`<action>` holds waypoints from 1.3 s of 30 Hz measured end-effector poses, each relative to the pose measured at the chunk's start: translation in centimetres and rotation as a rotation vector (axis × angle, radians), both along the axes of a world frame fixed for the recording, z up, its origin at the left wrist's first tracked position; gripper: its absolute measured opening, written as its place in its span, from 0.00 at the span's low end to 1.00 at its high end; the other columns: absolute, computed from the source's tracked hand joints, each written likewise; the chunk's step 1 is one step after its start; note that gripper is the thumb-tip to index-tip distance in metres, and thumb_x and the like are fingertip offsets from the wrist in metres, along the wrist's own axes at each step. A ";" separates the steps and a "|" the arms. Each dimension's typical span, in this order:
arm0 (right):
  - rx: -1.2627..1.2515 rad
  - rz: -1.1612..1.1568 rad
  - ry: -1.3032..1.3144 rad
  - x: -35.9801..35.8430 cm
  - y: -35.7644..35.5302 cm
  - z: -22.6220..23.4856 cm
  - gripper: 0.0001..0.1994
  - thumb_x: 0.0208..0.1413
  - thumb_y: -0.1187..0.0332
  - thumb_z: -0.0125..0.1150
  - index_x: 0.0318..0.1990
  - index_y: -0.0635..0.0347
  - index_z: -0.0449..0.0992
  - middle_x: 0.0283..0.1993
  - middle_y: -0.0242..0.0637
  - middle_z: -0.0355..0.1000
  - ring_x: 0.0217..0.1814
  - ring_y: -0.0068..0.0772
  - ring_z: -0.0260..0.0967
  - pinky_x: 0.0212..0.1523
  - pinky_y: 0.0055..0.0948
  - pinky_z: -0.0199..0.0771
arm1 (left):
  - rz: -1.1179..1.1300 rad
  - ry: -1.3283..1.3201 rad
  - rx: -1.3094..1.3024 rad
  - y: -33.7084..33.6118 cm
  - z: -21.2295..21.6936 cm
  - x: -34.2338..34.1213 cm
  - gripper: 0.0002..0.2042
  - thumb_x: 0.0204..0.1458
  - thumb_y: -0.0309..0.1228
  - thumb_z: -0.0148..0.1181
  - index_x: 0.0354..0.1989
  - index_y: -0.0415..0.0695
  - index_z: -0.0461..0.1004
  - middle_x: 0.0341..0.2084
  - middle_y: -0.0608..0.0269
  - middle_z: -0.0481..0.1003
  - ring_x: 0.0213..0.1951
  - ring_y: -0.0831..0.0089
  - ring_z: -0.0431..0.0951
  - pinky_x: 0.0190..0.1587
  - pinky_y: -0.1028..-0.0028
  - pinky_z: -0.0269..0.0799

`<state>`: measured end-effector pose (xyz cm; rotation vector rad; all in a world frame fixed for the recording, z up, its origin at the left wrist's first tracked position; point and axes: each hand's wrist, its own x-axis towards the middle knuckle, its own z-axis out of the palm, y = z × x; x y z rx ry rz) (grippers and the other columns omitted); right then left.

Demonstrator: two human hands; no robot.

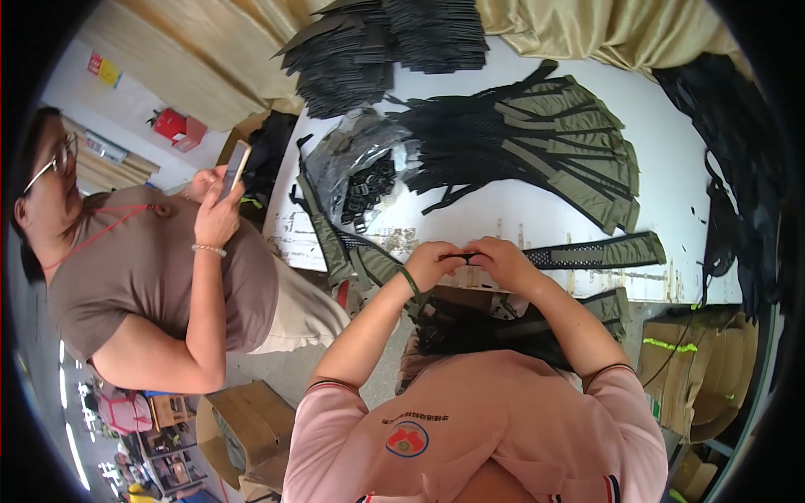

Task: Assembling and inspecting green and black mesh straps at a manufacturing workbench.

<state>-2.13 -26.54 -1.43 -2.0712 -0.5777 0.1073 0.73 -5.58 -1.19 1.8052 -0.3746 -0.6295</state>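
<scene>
At the table's near edge, my left hand (432, 264) and my right hand (501, 263) meet with the fingers closed. Between their fingertips they pinch a small black piece (470, 259); whether it is a buckle or a strap end cannot be made out. To the right of my right hand, an olive and black mesh shoulder strap (594, 253) lies along the table edge. Another olive strap (331, 239) lies to the left of my left hand. Black and olive material (470, 331) rests across my lap below the hands.
On the white table (470, 214) lie a clear plastic bag of black buckles (366, 189), a fanned heap of olive straps (553, 138) and stacks of dark flat pieces (348, 63). A person (168, 285) holding a phone stands at left. Cardboard boxes (251, 427) flank me.
</scene>
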 end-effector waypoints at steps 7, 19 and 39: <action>-0.031 -0.011 0.001 0.1 -1.0 -2.2 0.08 0.54 0.67 0.55 0.38 0.60 0.75 0.34 0.43 0.69 0.37 0.47 0.67 0.38 0.37 0.68 | 0.647 -0.483 0.700 11.0 0.7 5.3 0.18 0.42 0.36 0.68 0.37 0.37 0.74 0.31 0.53 0.75 0.33 0.63 0.76 0.39 0.70 0.72; -0.100 -0.023 -0.003 1.2 -1.0 -3.3 0.09 0.53 0.63 0.56 0.36 0.57 0.76 0.35 0.42 0.72 0.39 0.47 0.68 0.40 0.39 0.69 | 0.480 -0.524 0.898 12.4 -2.0 7.0 0.22 0.31 0.31 0.73 0.33 0.41 0.67 0.32 0.50 0.71 0.37 0.53 0.72 0.40 0.63 0.68; 0.248 -0.067 0.494 1.5 -1.8 -2.1 0.07 0.52 0.67 0.57 0.35 0.60 0.77 0.28 0.30 0.72 0.29 0.22 0.67 0.32 0.23 0.67 | 0.411 0.074 -0.134 6.6 -1.5 4.3 0.07 0.46 0.27 0.64 0.32 0.43 0.73 0.22 0.65 0.75 0.23 0.72 0.76 0.27 0.73 0.72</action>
